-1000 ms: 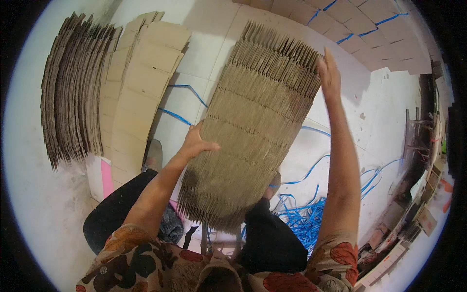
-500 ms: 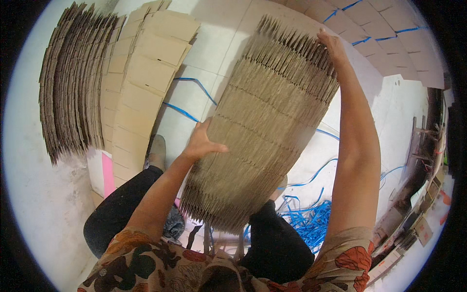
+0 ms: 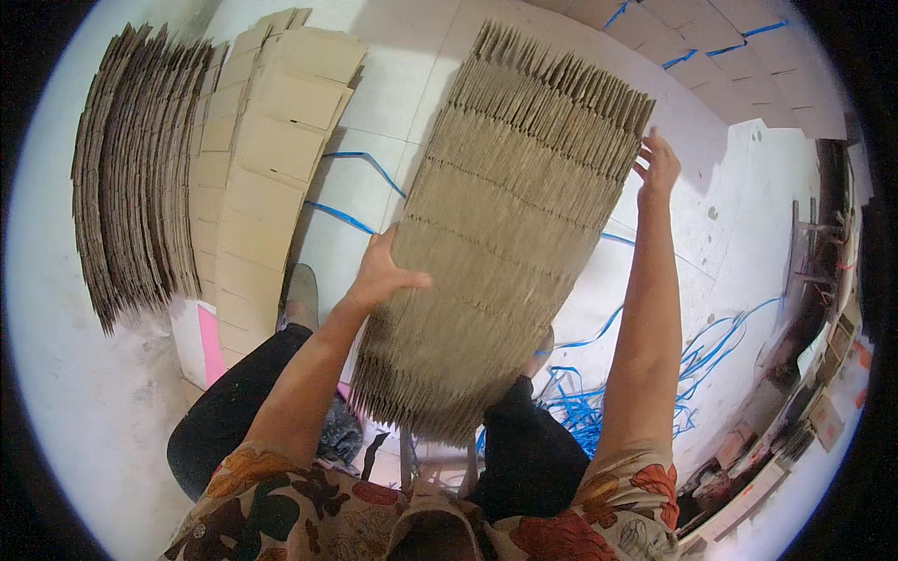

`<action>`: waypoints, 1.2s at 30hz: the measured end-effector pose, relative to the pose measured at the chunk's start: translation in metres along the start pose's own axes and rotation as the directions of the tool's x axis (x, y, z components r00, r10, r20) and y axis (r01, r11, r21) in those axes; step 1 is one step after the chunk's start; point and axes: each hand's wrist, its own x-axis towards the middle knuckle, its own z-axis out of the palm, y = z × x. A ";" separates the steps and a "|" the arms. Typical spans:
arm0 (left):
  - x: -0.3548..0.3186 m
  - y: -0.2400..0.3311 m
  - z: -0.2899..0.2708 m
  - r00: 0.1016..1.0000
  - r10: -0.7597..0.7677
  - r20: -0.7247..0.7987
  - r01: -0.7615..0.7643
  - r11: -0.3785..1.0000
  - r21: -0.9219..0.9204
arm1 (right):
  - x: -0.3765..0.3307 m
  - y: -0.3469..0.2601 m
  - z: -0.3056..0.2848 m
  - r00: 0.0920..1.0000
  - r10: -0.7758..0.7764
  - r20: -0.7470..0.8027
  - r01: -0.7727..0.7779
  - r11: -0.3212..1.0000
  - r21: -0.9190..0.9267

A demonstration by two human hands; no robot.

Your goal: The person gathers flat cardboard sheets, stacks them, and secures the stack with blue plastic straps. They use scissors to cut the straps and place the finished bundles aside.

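head view: pale tiled floor (image 3: 374, 84) under everything. main item is a long stack of folded corrugated cardboard (image 3: 505, 224), edges up, mid-frame, slanting from between the knees toward upper right; ends jagged. two more cardboard lots at left, side by side: a dark edge-up cardboard bundle (image 3: 140, 168) outermost, tan cardboard sheets (image 3: 281, 150) with slots and creases just inboard. blue-strapped cardboard pile (image 3: 655, 28) at upper right, well apart. black trouser legs (image 3: 243, 393) either side of the main stack's near end. blue strapping tangle (image 3: 575, 402) on the floor right of it, by the right forearm.

left hand (image 3: 382, 269): spread wide, palm side to the stack's left edge, thumb over the top face. right hand (image 3: 660, 168): fingers loosely bent, not closed, at the stack's upper right edge; can't tell if fingertips touch. pink strip (image 3: 210, 341) below the tan sheets.
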 end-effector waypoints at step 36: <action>-0.001 0.000 -0.001 1.000 -0.008 0.012 0.009 0.995 -0.099 | 0.002 -0.018 0.048 0.943 -0.296 0.151 0.329 0.769 -0.549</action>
